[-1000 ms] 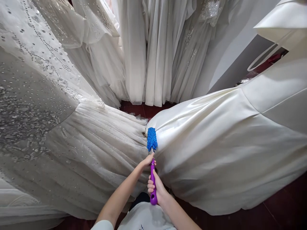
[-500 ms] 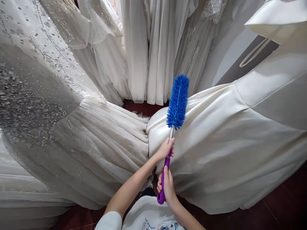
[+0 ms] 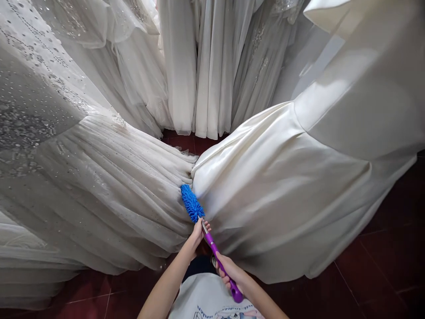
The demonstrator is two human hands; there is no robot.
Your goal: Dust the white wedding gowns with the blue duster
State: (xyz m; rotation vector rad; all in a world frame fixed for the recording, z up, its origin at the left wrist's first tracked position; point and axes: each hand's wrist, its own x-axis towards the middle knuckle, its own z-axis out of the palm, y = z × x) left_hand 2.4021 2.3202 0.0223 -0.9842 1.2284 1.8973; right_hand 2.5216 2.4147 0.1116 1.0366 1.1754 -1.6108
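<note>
Both hands grip one duster (image 3: 192,204) with a fluffy blue head, a short metal shaft and a purple handle. My left hand (image 3: 199,229) is wrapped round the metal shaft just below the blue head. Lower down, my right hand (image 3: 229,271) is closed round the purple handle, whose holed end sticks out below it. The blue head points away and to the left, low over the place where a sequinned tulle gown (image 3: 126,177) meets a smooth satin gown (image 3: 285,190). Whether it touches the fabric I cannot tell.
More white gowns (image 3: 212,79) hang in a row at the back, their hems near the floor. Dark red floor tiles (image 3: 99,288) show at the lower left and right. Wide skirts spread on both sides of me.
The duster has come down and left, its head tilting from upright to leftward. My left hand has moved down and left with it; the right hand went slightly lower. The view has shifted.
</note>
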